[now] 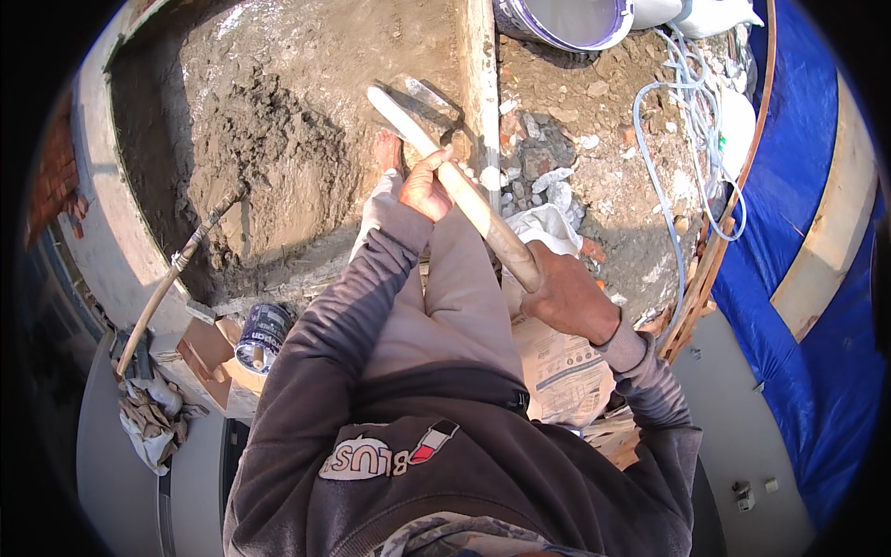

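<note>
A thick, pale wooden handle (483, 215) slants across in front of me, its far rounded end pointing up and left over the wet mix. My left hand (427, 188) is closed around it near the middle. Lower down, at the near end, my right hand (568, 292) grips it. Whether a tool head is fixed to the handle I cannot tell. A flat metal blade (432, 98) lies just beyond it, close to an upright wooden board (479, 84). My bare foot (389, 148) stands in a shallow trough of grey mortar (269, 148), beside my left hand.
Another long-handled tool (176, 266) leans over the trough's left wall (116, 204). A paint bucket (264, 336) stands beside a cardboard box (206, 357). Beyond the board are rubble (548, 167), a water-filled bucket (568, 20) and a pale hose (647, 139). Blue tarpaulin (798, 195) borders the right.
</note>
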`<state>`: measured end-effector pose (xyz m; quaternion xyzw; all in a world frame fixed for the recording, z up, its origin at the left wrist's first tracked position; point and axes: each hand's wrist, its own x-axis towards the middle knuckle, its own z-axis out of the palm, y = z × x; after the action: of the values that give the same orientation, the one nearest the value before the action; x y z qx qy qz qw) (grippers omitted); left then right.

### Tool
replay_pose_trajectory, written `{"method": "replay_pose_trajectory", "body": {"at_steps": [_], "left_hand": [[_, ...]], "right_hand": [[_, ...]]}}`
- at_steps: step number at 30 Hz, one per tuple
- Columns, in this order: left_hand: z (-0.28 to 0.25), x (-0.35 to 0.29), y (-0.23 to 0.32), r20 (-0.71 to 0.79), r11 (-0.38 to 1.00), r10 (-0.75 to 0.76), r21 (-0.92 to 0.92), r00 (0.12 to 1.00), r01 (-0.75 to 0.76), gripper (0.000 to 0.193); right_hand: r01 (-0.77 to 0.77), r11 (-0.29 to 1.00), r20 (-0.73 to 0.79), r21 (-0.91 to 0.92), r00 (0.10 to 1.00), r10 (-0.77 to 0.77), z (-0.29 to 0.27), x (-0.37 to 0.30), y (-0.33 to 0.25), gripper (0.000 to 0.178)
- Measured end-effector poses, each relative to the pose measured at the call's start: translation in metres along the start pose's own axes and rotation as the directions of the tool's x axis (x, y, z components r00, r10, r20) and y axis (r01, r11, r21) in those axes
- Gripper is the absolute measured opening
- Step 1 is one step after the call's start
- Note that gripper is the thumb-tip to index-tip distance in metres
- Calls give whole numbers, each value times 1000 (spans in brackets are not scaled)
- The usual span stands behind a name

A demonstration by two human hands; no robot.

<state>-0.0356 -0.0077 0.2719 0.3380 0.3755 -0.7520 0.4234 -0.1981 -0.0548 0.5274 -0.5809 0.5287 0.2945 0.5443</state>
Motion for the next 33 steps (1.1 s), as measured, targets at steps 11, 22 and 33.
{"method": "replay_pose_trajectory", "body": {"at_steps": [11, 22, 33], "left_hand": [[109, -27, 8, -5, 958, 287, 7, 958, -287, 18], [122, -111, -127, 154, 976, -127, 198, 980, 96, 20], [92, -107, 18, 207, 838, 135, 498, 969, -223, 19]], "right_hand": [[-196, 980, -357, -9, 916, 180, -7, -214, 151, 25], [-387, 919, -670, -80, 703, 238, 128, -261, 285, 43], [150, 981, -551, 124, 833, -58, 74, 7, 61, 41]]}}
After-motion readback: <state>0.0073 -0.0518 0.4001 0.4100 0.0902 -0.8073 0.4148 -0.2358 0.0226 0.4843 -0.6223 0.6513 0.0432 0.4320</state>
